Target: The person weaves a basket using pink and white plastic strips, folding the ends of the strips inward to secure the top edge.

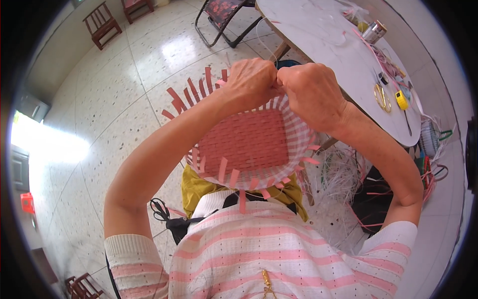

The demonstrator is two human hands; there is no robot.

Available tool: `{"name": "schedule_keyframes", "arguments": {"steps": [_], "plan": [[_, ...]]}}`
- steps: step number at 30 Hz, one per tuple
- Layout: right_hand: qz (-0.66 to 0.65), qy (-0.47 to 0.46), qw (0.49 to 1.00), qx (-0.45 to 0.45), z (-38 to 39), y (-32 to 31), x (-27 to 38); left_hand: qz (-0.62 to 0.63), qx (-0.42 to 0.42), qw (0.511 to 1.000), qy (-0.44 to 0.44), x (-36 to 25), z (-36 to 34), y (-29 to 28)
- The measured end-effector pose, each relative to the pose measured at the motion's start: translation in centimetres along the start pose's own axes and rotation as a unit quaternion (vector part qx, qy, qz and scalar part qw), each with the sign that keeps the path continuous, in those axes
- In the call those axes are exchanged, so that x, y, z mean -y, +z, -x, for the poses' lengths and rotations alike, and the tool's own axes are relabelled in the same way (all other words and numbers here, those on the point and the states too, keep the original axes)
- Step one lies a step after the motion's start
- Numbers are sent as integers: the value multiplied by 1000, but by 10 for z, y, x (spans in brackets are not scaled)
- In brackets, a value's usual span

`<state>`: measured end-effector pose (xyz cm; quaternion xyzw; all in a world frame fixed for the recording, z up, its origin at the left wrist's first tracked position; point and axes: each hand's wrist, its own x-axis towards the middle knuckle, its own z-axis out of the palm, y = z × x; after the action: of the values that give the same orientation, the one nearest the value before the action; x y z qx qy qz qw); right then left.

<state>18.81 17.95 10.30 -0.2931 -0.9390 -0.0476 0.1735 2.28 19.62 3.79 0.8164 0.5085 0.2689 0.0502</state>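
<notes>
A woven basket (244, 144) rests on my lap, its base red-brown and its sides pink and white. Loose strip ends (191, 94) stick out all round its rim. My left hand (253, 82) and my right hand (314, 94) meet above the basket's far right rim, knuckles up and fingers curled in. Both are closed in a pinch, and whatever is between the fingertips is hidden. A thin pale strand (257, 32) arcs up beyond the hands; where it ends among the fingers cannot be made out.
At the right stands a white table (323, 30) with gold-handled scissors (382, 98), a yellow tape measure (401, 100), and a metal can (374, 32). A tangle of clear strips (338, 169) lies below it, beside a black bag (373, 202). A folding chair (222, 15) and a wooden chair (101, 25) stand farther off.
</notes>
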Motion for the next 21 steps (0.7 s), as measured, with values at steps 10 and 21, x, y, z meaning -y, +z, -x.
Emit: {"name": "schedule_keyframes", "arguments": {"steps": [10, 21], "plan": [[-122, 116, 984, 53, -11, -29, 8, -12, -1, 998, -64, 21, -16, -19], [-207, 49, 971, 110, -55, -20, -75, 115, 166, 954, -221, 29, -24, -88]]}}
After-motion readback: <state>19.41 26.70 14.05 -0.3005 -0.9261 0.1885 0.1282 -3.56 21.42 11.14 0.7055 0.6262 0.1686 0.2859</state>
